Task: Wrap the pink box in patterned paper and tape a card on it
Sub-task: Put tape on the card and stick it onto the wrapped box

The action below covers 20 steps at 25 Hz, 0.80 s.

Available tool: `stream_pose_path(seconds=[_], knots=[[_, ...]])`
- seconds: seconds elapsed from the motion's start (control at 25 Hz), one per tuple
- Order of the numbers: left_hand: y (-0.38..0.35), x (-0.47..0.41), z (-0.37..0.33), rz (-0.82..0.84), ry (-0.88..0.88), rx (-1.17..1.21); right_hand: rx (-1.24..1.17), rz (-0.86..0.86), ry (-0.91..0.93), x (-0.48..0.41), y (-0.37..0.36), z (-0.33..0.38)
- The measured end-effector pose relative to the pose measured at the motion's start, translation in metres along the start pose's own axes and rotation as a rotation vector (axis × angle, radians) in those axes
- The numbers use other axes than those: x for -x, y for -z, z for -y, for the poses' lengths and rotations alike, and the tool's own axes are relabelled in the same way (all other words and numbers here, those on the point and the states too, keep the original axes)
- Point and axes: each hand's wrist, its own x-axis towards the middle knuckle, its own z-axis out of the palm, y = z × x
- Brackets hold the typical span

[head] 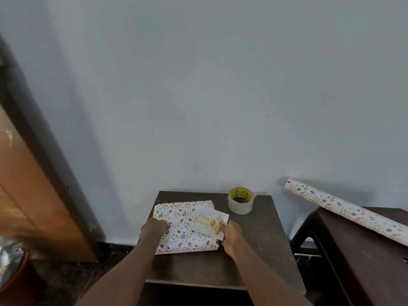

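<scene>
The box (183, 239) lies flat on the small dark table (254, 250), fully covered in white paper with coloured dots, so no pink shows. A white "Happy Birthday" card (204, 220) with gold balloons lies tilted on the box's right half. My right hand (230, 236) pinches the card's right end with thumb on top. My left hand (154, 228) rests on the box's left edge, its fingers curled over the paper. A roll of clear tape (241, 200) with a yellow core stands behind the box, to the right.
A roll of the same patterned paper (344, 208) lies slanted across a dark stool (364, 257) at the right. A pale wall rises right behind the table. A wooden door (28, 195) stands at the left, with a dark pot (15, 272) low in the left corner.
</scene>
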Motion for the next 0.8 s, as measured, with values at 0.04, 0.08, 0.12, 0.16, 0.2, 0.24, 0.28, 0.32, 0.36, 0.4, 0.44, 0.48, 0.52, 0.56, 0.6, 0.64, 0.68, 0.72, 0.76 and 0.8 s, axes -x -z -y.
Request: stream_pose_path(seconds=[0.04, 0.08, 0.12, 0.16, 0.2, 0.24, 0.28, 0.32, 0.36, 0.4, 0.44, 0.48, 0.52, 0.56, 0.6, 0.64, 0.68, 0.72, 0.76, 0.8], knots=[[-0.003, -0.008, 0.003, -0.017, 0.008, 0.017, -0.016, 0.002, -0.011, -0.002, -0.004, -0.001], [-0.002, -0.009, 0.004, -0.025, 0.034, 0.020, -0.049, 0.011, -0.034, -0.001, -0.005, 0.000], [0.002, -0.002, 0.000, -0.041, 0.047, 0.037, -0.091, 0.025, -0.058, 0.000, -0.003, 0.002], [0.004, 0.004, -0.006, -0.056, 0.053, 0.048, -0.136, 0.032, -0.079, 0.001, 0.003, 0.006], [0.004, 0.011, -0.014, -0.084, 0.062, 0.062, -0.155, 0.022, -0.086, 0.001, 0.012, 0.012], [0.002, 0.017, -0.023, -0.121, 0.079, 0.083, -0.136, -0.006, -0.080, 0.000, 0.024, 0.018], [0.000, 0.022, -0.032, -0.168, 0.081, 0.091, -0.080, -0.048, -0.066, -0.004, 0.039, 0.024], [-0.004, 0.027, -0.042, -0.215, 0.031, 0.084, 0.021, -0.106, -0.049, -0.009, 0.055, 0.028], [-0.008, 0.031, -0.054, -0.257, -0.074, 0.056, 0.160, -0.172, -0.034, -0.014, 0.072, 0.033], [-0.013, 0.033, -0.064, -0.279, -0.206, 0.032, 0.325, -0.235, -0.022, -0.016, 0.085, 0.036], [-0.020, 0.031, -0.074, -0.293, -0.345, 0.009, 0.515, -0.293, -0.007, -0.019, 0.098, 0.038], [-0.029, 0.027, -0.084, -0.297, -0.465, -0.018, 0.697, -0.335, 0.014, -0.022, 0.108, 0.040], [-0.036, 0.023, -0.092, -0.295, -0.553, -0.061, 0.847, -0.351, 0.041, -0.022, 0.113, 0.040], [-0.043, 0.021, -0.101, -0.293, -0.621, -0.112, 0.938, -0.355, 0.065, -0.024, 0.116, 0.040], [-0.048, 0.019, -0.109, -0.290, -0.679, -0.163, 0.989, -0.354, 0.064, -0.024, 0.116, 0.040], [-0.050, 0.016, -0.116, -0.285, -0.732, -0.205, 1.025, -0.359, 0.062, -0.026, 0.114, 0.041], [-0.050, 0.013, -0.123, -0.275, -0.780, -0.239, 1.064, -0.377, 0.059, -0.029, 0.110, 0.042], [-0.049, 0.008, -0.130, -0.267, -0.831, -0.272, 1.083, -0.413, 0.083, -0.031, 0.106, 0.045], [-0.047, 0.003, -0.136, -0.255, -0.888, -0.310, 1.078, -0.471, 0.155, -0.033, 0.101, 0.050], [-0.044, 0.001, -0.142, -0.240, -0.955, -0.355, 1.050, -0.536, 0.280, -0.034, 0.094, 0.055]])
